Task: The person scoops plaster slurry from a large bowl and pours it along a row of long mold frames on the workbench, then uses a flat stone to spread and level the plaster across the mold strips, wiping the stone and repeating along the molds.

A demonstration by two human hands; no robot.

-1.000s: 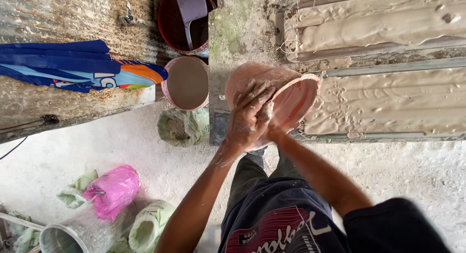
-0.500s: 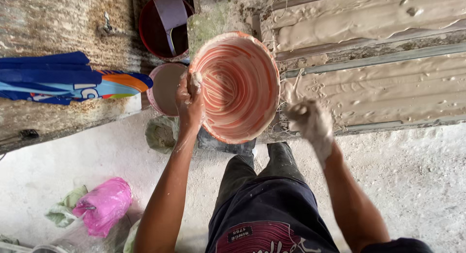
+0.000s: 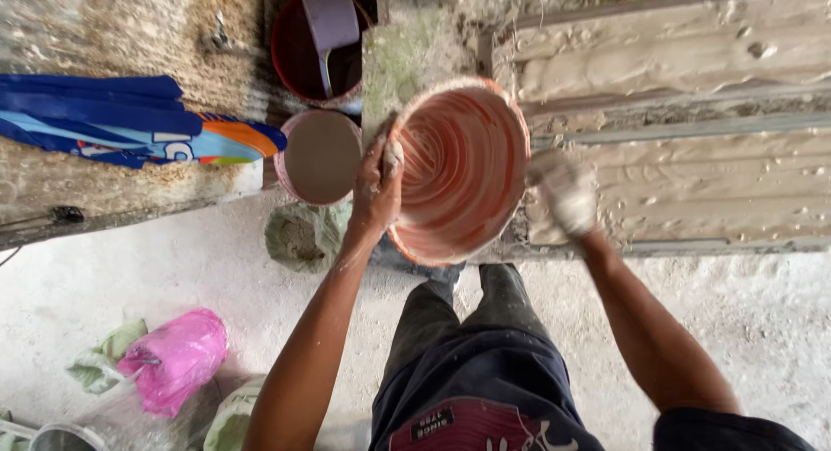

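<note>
Looking down from the head camera, the left hand clamps the left rim of an orange bowl, thumb hooked inside, fingers wrapped round the outside, a firm closed grip on that edge. The bowl is tipped up so its inside faces the camera, smeared with pale swirls of wet plaster. It hangs just above the person's knees, in front of the long moulds. Right of the bowl, the right hand is coated white and blurred; it sits just off the bowl's right rim, apart from it as far as can be told, and whether its grip is open or curled cannot be told through the blur. Nothing shows in it.

Right of the bowl and behind it, two long moulds lie side by side, filled with grey-white plaster, ridged on top. Left of the bowl, just beside the left hand, stands a pink pot filled with grey mix. Above that pot sits a dark red bucket with a purple scoop in it. Further left of the bowl, a blue folded cloth with orange and light-blue patches lies on a rough ledge. Down on the floor, well left of and below the bowl, a pink plastic bag lies crumpled. Dark trousers fill the space below the bowl.
</note>
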